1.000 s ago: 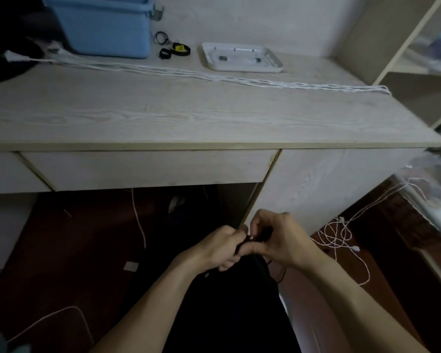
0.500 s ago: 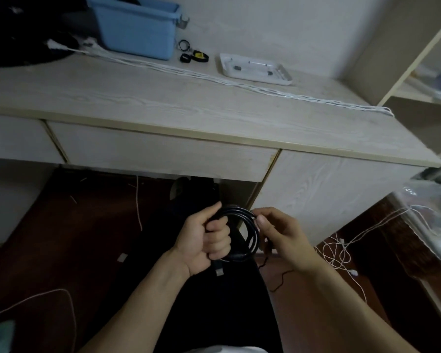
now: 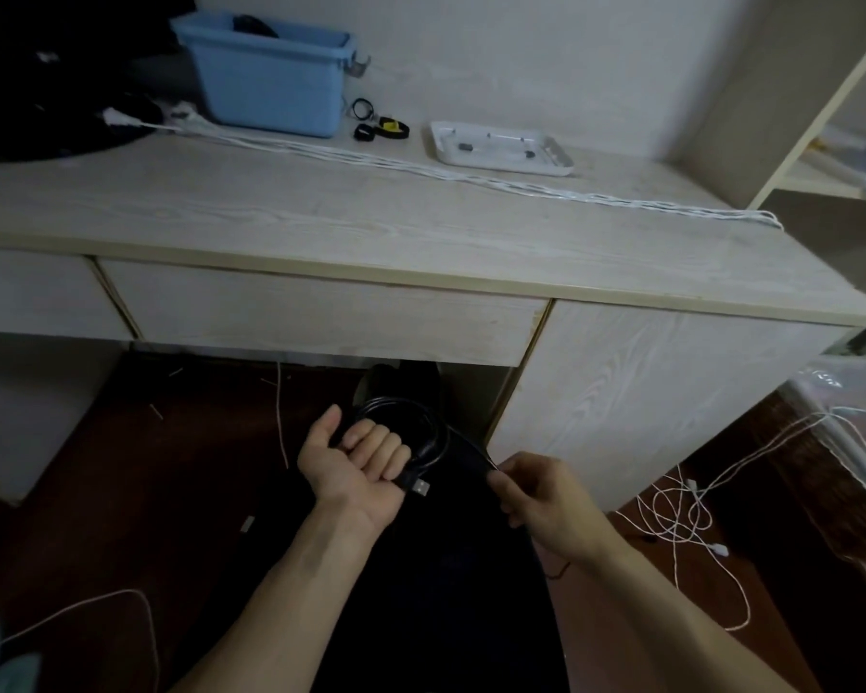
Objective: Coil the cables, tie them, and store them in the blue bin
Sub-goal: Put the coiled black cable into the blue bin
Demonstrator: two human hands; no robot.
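Change: since half a second ago the right hand [image 3: 546, 497] has drawn away from the coil, pulling a black strand taut, and the view has tipped up to show more of the desk.
Left hand [image 3: 358, 460]: palm up, fingers curled through the black cable coil [image 3: 421, 432], gripping the loops where they bunch; the USB plug [image 3: 420, 487] sticks out just below the fist.
Coil: held low in front of the desk drawer, above a dark lap, well apart from the bin.
Right hand: fingertips pinch the loose black strand [image 3: 471, 450] running off the coil; the pinch itself is partly hidden.
Handling: I judge the cable light, limp and springy, so loops will spread if the fist eases. Hold across the bundled loops, not by the plug.
Blue bin [image 3: 271, 82]: at the desk's back left, something dark already inside.
Ties: small black and yellow straps [image 3: 383, 128] lie just right of the bin.
White cable [image 3: 471, 180]: stretched along the desk [image 3: 321, 227], not yet coiled.
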